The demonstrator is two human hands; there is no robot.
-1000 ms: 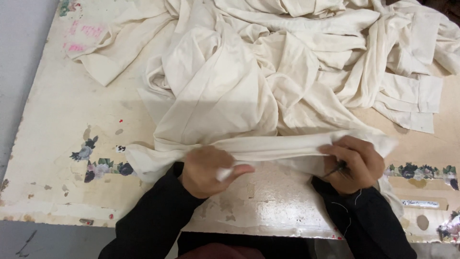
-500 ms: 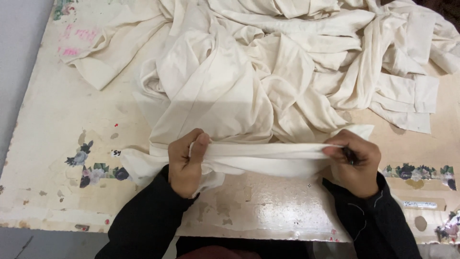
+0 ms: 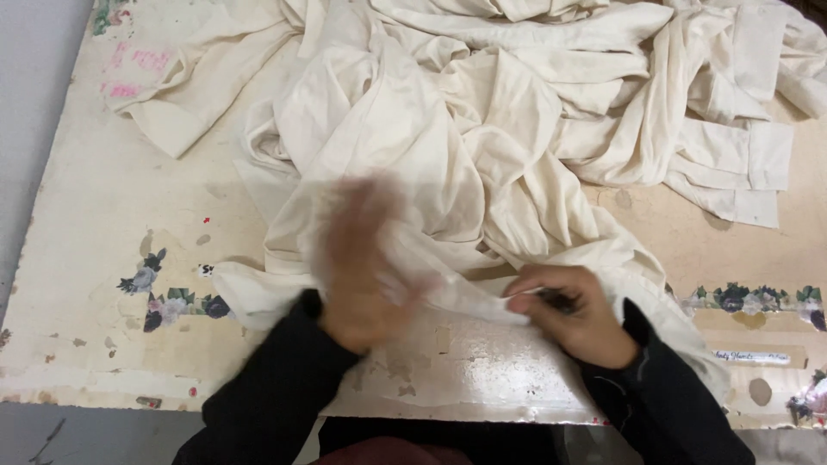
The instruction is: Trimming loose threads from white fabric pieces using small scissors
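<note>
A large heap of cream cloth (image 3: 482, 129) covers the far half of a worn table (image 3: 95, 241). Its near edge runs along the table's front between my hands. My right hand (image 3: 573, 314) pinches that edge, and a small dark object shows between its fingers. My left hand (image 3: 362, 267) is blurred by motion over the same edge of cloth; whether it grips the fabric is unclear. Both of my sleeves are black.
The tabletop is cream and scuffed, with flower stickers at the left (image 3: 168, 301) and right (image 3: 758, 297) near the front edge. Pink marks (image 3: 129, 73) sit at the far left corner. Grey floor (image 3: 34, 95) lies beyond the table's left edge.
My left hand has swung up and to the right over the cloth and is now blurred. My right hand has moved left along the edge, so the stretched span is shorter.
</note>
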